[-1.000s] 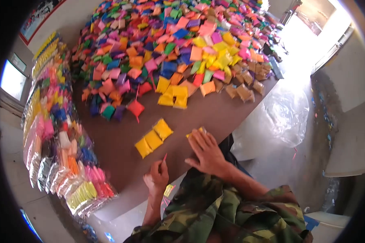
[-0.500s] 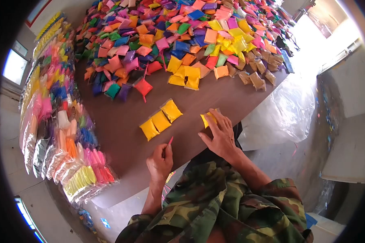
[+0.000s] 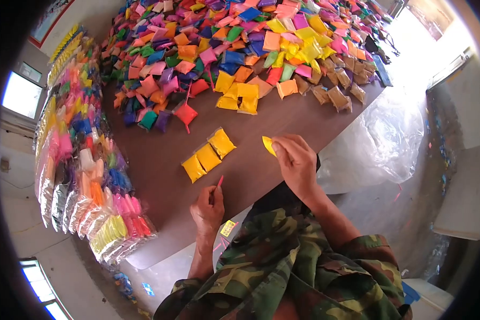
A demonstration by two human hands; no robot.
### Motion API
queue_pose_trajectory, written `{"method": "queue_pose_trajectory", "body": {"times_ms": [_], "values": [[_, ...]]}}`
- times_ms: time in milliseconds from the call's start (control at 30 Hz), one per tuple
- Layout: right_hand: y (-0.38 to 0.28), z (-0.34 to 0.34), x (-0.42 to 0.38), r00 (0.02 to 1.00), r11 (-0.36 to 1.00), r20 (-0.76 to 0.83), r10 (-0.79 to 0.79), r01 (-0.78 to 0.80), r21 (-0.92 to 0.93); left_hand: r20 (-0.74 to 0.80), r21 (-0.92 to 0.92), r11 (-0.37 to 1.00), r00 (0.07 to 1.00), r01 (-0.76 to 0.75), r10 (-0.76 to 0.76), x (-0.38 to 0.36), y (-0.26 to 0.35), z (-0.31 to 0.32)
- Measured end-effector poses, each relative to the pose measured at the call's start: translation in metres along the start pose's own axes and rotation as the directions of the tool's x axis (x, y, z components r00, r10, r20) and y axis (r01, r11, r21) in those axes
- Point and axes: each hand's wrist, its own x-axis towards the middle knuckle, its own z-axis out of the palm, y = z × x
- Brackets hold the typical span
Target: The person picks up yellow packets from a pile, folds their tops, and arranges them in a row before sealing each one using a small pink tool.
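Note:
My right hand (image 3: 296, 160) is closed on a small yellow packet (image 3: 269, 145), pinched between thumb and fingers and tilted up from the brown table (image 3: 160, 208). In a fist close to the table's front edge, my left hand (image 3: 207, 207) grips a thin pink stick-like piece (image 3: 221, 181) that pokes out past the thumb; its kind is not clear. Just beyond that hand, a row of three yellow packets (image 3: 208, 157) lies flat, edges touching. Farther back is another small group of yellow packets (image 3: 239, 97).
A large heap of colourful packets (image 3: 218, 53) covers the back of the table. Along the left side stand clear bags of sorted packets (image 3: 98, 197). A translucent plastic sheet (image 3: 376, 144) hangs beyond the right edge. A red packet (image 3: 185, 113) lies at the heap's front.
My right hand has gone from resting on the yellow packet to pinching it and tilting it up. My left hand still holds the pink piece, and the view has shifted slightly.

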Motion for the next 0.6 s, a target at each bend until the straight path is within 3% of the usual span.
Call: {"method": "queue_pose_trajectory", "body": {"times_ms": [100, 200, 300, 400, 433, 533, 600], "values": [[0.020, 0.020, -0.001, 0.959, 0.913, -0.064, 0.277, -0.242, 0.327, -0.030, 0.017, 1.000, 0.999, -0.025, 0.025, -0.001, -0.001, 0.003], [0.031, 0.026, -0.005, 0.961, 0.957, -0.171, 0.219, -0.177, 0.231, -0.017, 0.019, 1.000, 1.000, -0.004, 0.005, -0.002, -0.002, 0.004], [0.034, 0.007, -0.012, 0.954, 0.980, -0.229, 0.196, -0.198, 0.014, -0.019, 0.062, 0.998, 1.000, -0.014, 0.016, -0.002, 0.000, 0.004], [0.059, -0.010, -0.020, 0.945, 0.972, -0.263, 0.195, -0.223, -0.080, -0.033, 0.052, 0.999, 0.999, -0.015, 0.017, -0.001, 0.001, 0.006], [0.063, -0.013, -0.022, 0.935, 0.969, -0.272, 0.229, -0.246, -0.031, -0.029, 0.048, 0.998, 0.999, -0.028, 0.029, 0.000, 0.001, 0.006], [0.057, -0.031, -0.029, 0.959, 0.944, -0.183, 0.215, -0.252, -0.214, -0.029, 0.049, 0.997, 0.998, -0.055, 0.057, 0.000, 0.001, 0.005], [0.052, -0.038, -0.034, 0.985, 0.931, -0.143, 0.100, -0.143, -0.334, -0.044, 0.054, 0.996, 0.997, -0.068, 0.071, 0.001, 0.002, 0.006]]}}
